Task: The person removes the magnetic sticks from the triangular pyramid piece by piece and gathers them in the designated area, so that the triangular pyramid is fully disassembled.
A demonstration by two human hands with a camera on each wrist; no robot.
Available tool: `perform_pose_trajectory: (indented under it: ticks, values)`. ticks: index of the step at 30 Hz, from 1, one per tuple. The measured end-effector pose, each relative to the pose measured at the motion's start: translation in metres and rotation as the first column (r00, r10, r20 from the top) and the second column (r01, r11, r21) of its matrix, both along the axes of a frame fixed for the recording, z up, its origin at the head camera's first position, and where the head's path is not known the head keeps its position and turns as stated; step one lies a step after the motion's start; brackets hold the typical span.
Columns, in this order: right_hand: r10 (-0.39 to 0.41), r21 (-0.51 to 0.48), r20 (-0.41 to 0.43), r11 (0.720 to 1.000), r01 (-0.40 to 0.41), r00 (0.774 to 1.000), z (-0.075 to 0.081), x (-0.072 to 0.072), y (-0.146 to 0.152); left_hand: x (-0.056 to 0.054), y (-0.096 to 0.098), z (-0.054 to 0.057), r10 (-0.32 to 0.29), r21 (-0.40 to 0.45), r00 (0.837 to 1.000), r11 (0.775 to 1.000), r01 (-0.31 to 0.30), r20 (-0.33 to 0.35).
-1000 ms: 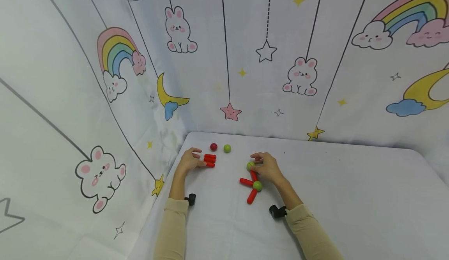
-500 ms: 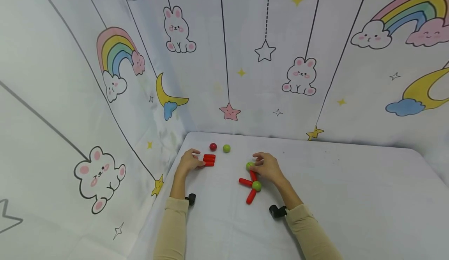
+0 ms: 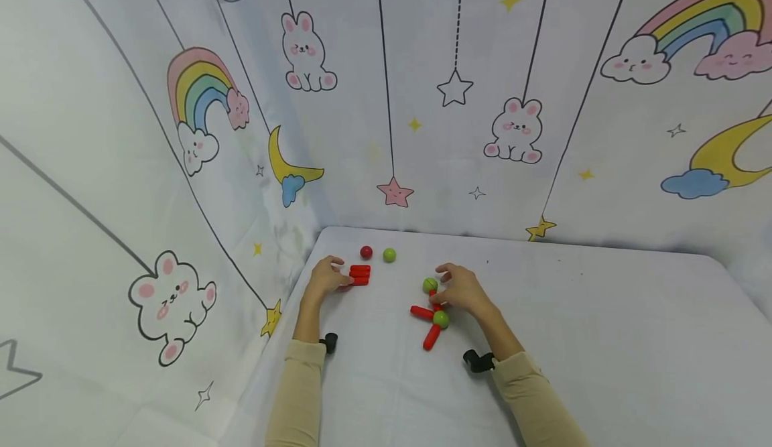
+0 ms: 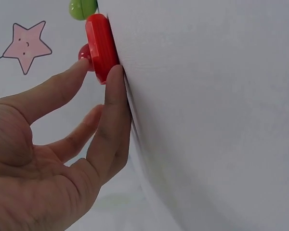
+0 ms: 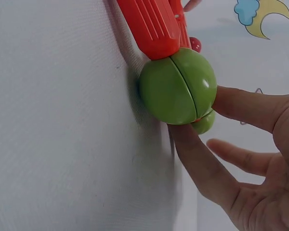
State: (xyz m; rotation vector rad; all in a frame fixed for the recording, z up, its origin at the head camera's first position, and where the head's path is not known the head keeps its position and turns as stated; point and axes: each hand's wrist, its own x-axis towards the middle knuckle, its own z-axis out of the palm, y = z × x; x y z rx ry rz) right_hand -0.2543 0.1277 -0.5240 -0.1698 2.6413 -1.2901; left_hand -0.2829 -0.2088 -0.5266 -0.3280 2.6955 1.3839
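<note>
Right hand (image 3: 464, 291) pinches a red rod (image 3: 437, 307), best held steady, green balls (image 3: 441, 320) flanking its grip, while left hand (image 3: 326, 278) pinches another rod (image 3: 361, 281).

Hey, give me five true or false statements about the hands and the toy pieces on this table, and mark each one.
1. Three loose red sticks lie side by side near the left hand. True.
2. In the head view, the red ball lies right of the loose green ball. False: it lies left of it.
3. Three other red sticks meet at the near green ball. True.
4. The right hand grips the red ball. False: its thumb is on a red stick.
5. Both sleeves are black. False: they are beige.
</note>
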Motion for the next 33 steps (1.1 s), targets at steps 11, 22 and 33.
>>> perform_pose_trajectory:
  ticks: [11, 22, 33]
  values:
    - [-0.018, -0.006, 0.004, 1.0, 0.018, 1.0, 0.0, 0.0, 0.0, 0.009, 0.02, 0.015, 0.035, 0.09, 0.98, 0.996, -0.018, -0.194]
    - [-0.016, -0.03, 0.025, 0.999, 0.016, 1.0, -0.001, 0.0, -0.004, 0.009, 0.071, 0.017, -0.142, 0.175, 0.973, 0.969, 0.174, -0.182]
    - [0.025, -0.028, 0.028, 0.999, -0.024, 0.999, -0.004, -0.002, -0.011, 0.006, 0.114, 0.01, -0.328, 0.163, 0.942, 0.928, 0.336, -0.074]
